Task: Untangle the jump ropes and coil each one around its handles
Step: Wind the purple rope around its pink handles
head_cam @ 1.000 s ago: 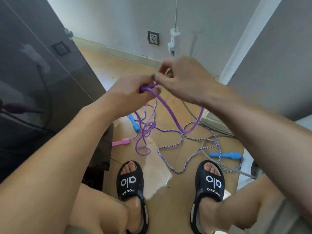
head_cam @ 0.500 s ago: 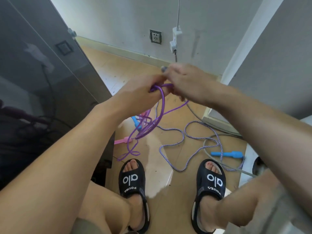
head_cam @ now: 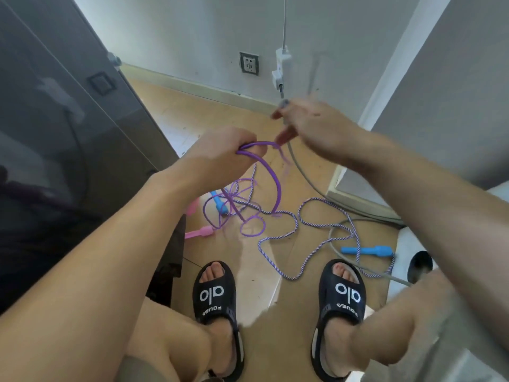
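My left hand [head_cam: 220, 153] grips the purple rope [head_cam: 271, 175], which trails to the floor near the pink handle [head_cam: 199, 232]; my right hand [head_cam: 311, 125] is blurred, so I cannot tell its fingers' state. I judge that pulling could tighten the knot with the braided rope [head_cam: 278, 238].

A pale wooden floor [head_cam: 192, 117] meets a grey wall [head_cam: 192, 28] along a light skirting board [head_cam: 198, 88]. A wall socket [head_cam: 249, 63] sits low on it, near a white plug [head_cam: 281, 67] with a grey cable [head_cam: 311, 183]. A dark glossy cabinet [head_cam: 68, 119] stands at left.
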The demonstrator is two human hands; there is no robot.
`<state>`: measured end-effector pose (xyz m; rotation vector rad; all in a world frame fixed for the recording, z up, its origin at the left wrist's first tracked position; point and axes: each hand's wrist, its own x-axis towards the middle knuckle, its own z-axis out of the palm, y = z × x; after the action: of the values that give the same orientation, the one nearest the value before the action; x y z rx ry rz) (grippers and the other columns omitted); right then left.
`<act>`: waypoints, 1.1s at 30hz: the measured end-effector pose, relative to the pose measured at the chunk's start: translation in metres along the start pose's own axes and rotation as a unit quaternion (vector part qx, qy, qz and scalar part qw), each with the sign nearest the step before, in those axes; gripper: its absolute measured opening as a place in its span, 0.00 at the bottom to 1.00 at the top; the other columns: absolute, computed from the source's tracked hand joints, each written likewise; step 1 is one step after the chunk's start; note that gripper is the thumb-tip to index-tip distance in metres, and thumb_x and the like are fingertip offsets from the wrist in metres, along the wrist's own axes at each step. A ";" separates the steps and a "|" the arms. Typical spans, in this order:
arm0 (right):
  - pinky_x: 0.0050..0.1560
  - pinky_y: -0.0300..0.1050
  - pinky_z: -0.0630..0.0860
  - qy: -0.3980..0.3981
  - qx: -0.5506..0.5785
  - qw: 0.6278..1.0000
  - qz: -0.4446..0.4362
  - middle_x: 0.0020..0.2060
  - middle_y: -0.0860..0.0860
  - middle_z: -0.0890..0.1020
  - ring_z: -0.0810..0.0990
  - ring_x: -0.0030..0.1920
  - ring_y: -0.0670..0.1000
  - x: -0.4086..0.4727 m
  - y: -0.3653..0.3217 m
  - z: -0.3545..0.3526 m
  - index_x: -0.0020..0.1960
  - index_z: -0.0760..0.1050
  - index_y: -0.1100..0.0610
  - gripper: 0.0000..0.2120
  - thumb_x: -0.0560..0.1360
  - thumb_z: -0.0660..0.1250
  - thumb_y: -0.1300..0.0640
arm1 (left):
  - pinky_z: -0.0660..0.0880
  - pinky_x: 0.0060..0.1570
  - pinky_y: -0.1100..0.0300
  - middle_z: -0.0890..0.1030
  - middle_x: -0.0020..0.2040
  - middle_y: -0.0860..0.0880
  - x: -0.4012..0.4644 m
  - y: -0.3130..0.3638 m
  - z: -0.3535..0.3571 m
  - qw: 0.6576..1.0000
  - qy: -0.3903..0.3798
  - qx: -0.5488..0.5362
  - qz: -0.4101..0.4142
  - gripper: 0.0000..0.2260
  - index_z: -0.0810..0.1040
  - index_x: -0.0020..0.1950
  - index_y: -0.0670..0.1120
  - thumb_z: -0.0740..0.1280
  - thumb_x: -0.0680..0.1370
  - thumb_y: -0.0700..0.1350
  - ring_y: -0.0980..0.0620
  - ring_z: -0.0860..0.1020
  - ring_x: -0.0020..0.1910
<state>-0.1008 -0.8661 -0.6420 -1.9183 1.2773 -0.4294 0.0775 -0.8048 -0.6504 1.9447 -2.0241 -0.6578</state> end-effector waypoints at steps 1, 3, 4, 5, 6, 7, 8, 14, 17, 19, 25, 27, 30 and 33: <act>0.44 0.45 0.71 -0.027 0.010 0.999 -0.021 0.37 0.48 0.83 0.80 0.41 0.48 -0.003 -0.009 0.011 0.50 0.76 0.52 0.18 0.84 0.52 0.45 | 0.62 0.29 0.60 0.67 0.29 0.50 0.001 0.002 0.000 1.000 0.012 -0.008 0.005 0.17 0.68 0.34 0.45 0.63 0.81 0.50 0.52 0.65 0.29; 0.36 0.44 0.70 -0.042 -0.030 0.996 -0.074 0.31 0.47 0.77 0.77 0.28 0.42 -0.005 -0.016 0.020 0.43 0.73 0.52 0.17 0.83 0.55 0.43 | 0.64 0.26 0.64 0.69 0.29 0.51 0.001 0.000 -0.001 0.999 0.027 -0.030 0.003 0.14 0.74 0.36 0.47 0.64 0.80 0.50 0.54 0.67 0.28; 0.33 0.41 0.68 -0.026 -0.054 0.994 -0.094 0.30 0.46 0.76 0.74 0.26 0.41 -0.004 -0.016 0.018 0.43 0.74 0.53 0.16 0.81 0.59 0.43 | 0.65 0.28 0.63 0.69 0.29 0.51 0.001 -0.002 -0.002 0.999 0.029 -0.037 0.002 0.13 0.75 0.38 0.46 0.65 0.80 0.50 0.53 0.68 0.28; 0.32 0.37 0.67 -0.002 -0.074 0.992 -0.103 0.30 0.45 0.76 0.73 0.26 0.40 -0.002 -0.016 0.012 0.44 0.75 0.53 0.13 0.80 0.63 0.44 | 0.66 0.30 0.60 0.69 0.29 0.50 0.000 -0.006 -0.003 0.999 0.026 -0.038 0.000 0.14 0.74 0.38 0.44 0.66 0.80 0.50 0.51 0.68 0.29; 0.31 0.35 0.65 0.026 -0.084 0.991 -0.103 0.31 0.45 0.76 0.73 0.28 0.41 0.001 -0.013 0.003 0.44 0.75 0.53 0.11 0.78 0.67 0.46 | 0.66 0.29 0.58 0.67 0.29 0.50 0.000 -0.009 -0.003 0.999 0.018 -0.037 -0.006 0.15 0.71 0.37 0.42 0.66 0.80 0.50 0.50 0.67 0.29; 0.33 0.36 0.66 0.059 -0.093 0.989 -0.096 0.32 0.45 0.77 0.73 0.31 0.42 0.005 -0.009 -0.008 0.44 0.76 0.53 0.09 0.76 0.69 0.47 | 0.65 0.28 0.59 0.66 0.29 0.49 -0.001 -0.012 -0.004 0.999 0.008 -0.037 -0.014 0.17 0.69 0.36 0.43 0.65 0.80 0.51 0.49 0.66 0.29; 0.36 0.40 0.68 0.097 -0.106 0.986 -0.079 0.32 0.46 0.76 0.74 0.32 0.45 0.007 -0.004 -0.019 0.44 0.76 0.52 0.08 0.75 0.70 0.48 | 0.65 0.26 0.61 0.65 0.30 0.49 -0.001 -0.013 -0.003 0.999 -0.003 -0.039 -0.022 0.18 0.67 0.36 0.43 0.64 0.81 0.52 0.49 0.65 0.28; 0.45 0.47 0.72 0.236 -0.215 0.947 0.046 0.42 0.51 0.81 0.79 0.49 0.58 0.013 0.023 -0.042 0.49 0.77 0.54 0.12 0.77 0.64 0.46 | 0.66 0.31 0.57 0.68 0.33 0.47 0.002 -0.017 0.001 0.997 -0.039 -0.047 -0.041 0.19 0.70 0.42 0.38 0.61 0.83 0.53 0.47 0.71 0.32; 0.50 0.49 0.72 0.129 -0.184 0.974 -0.022 0.51 0.55 0.82 0.78 0.53 0.60 0.009 0.004 -0.016 0.54 0.75 0.55 0.14 0.82 0.57 0.47 | 0.68 0.26 0.65 0.70 0.32 0.50 0.001 -0.012 -0.001 0.995 -0.003 -0.089 -0.036 0.17 0.72 0.43 0.40 0.61 0.83 0.52 0.52 0.74 0.31; 0.45 0.47 0.69 0.071 -0.097 0.991 -0.058 0.44 0.53 0.80 0.78 0.48 0.57 0.005 -0.012 0.010 0.49 0.74 0.53 0.14 0.83 0.54 0.48 | 0.67 0.24 0.67 0.70 0.30 0.52 0.001 0.000 -0.001 0.997 0.008 -0.081 -0.004 0.14 0.72 0.38 0.44 0.63 0.82 0.49 0.57 0.70 0.26; 0.38 0.45 0.70 0.079 -0.110 0.985 -0.102 0.35 0.49 0.81 0.77 0.40 0.51 0.002 -0.023 0.040 0.44 0.78 0.55 0.17 0.80 0.59 0.44 | 0.62 0.25 0.68 0.67 0.22 0.53 -0.003 -0.001 -0.003 0.998 -0.012 -0.061 -0.010 0.16 0.73 0.32 0.47 0.66 0.80 0.47 0.57 0.74 0.25; 0.39 0.43 0.70 0.091 -0.117 0.982 -0.113 0.36 0.47 0.82 0.78 0.40 0.48 0.004 -0.021 0.031 0.46 0.80 0.52 0.11 0.76 0.64 0.46 | 0.65 0.27 0.60 0.65 0.24 0.51 -0.005 -0.003 -0.002 0.996 -0.034 -0.077 -0.032 0.19 0.76 0.42 0.38 0.65 0.80 0.53 0.45 0.74 0.23; 0.42 0.41 0.72 0.054 -0.100 0.988 -0.102 0.36 0.47 0.84 0.80 0.39 0.47 0.004 -0.018 0.017 0.45 0.79 0.51 0.06 0.75 0.69 0.49 | 0.65 0.23 0.62 0.64 0.27 0.49 -0.004 -0.010 -0.005 0.996 -0.027 -0.070 -0.046 0.20 0.72 0.40 0.41 0.66 0.80 0.58 0.41 0.75 0.23; 0.43 0.39 0.74 0.109 -0.125 0.984 -0.072 0.33 0.48 0.83 0.82 0.38 0.47 0.008 -0.001 -0.008 0.45 0.79 0.53 0.07 0.76 0.68 0.50 | 0.67 0.27 0.60 0.67 0.29 0.47 -0.002 -0.023 -0.007 0.997 -0.020 -0.035 -0.058 0.18 0.68 0.36 0.45 0.65 0.80 0.55 0.41 0.74 0.26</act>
<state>-0.1014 -0.8762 -0.6370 -2.2339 1.3901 -0.5902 0.1014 -0.8038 -0.6551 2.0357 -1.8940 -0.7901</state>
